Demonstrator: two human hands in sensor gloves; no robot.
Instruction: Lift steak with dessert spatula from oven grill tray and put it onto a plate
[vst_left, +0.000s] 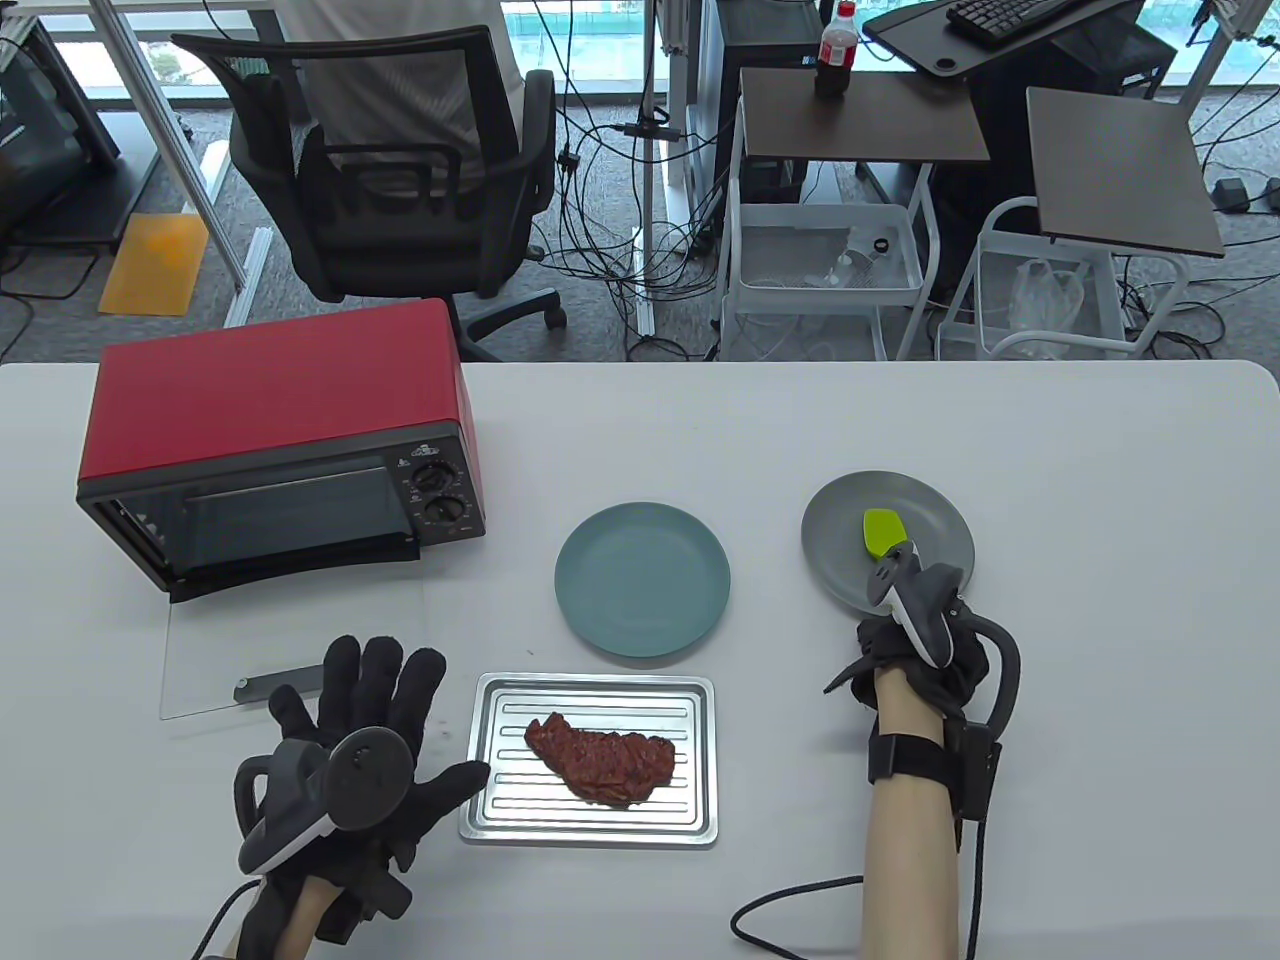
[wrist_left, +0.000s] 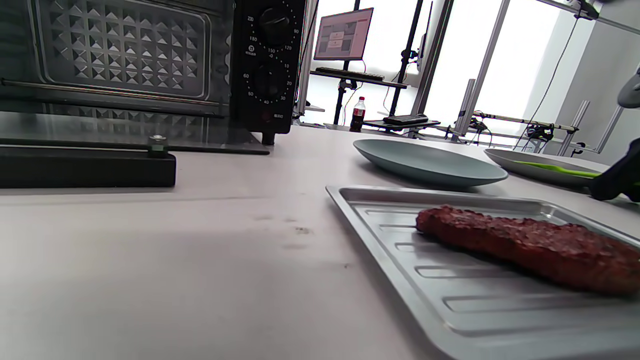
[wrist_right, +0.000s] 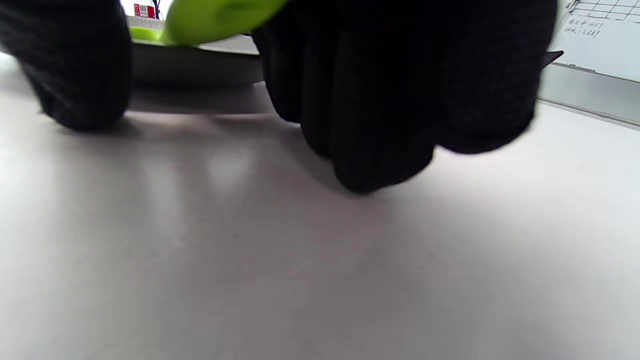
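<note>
A brown steak lies across the ribbed metal grill tray near the table's front. My left hand rests flat with spread fingers just left of the tray, holding nothing. A green dessert spatula lies with its blade on a grey plate. At the plate's near edge my right hand curls its fingers round the spatula's handle. An empty blue plate stands just behind the tray.
A red toaster oven stands at the back left. Its glass door lies open on the table, the handle close to my left fingertips. Chairs, carts and cables stand beyond the table's far edge.
</note>
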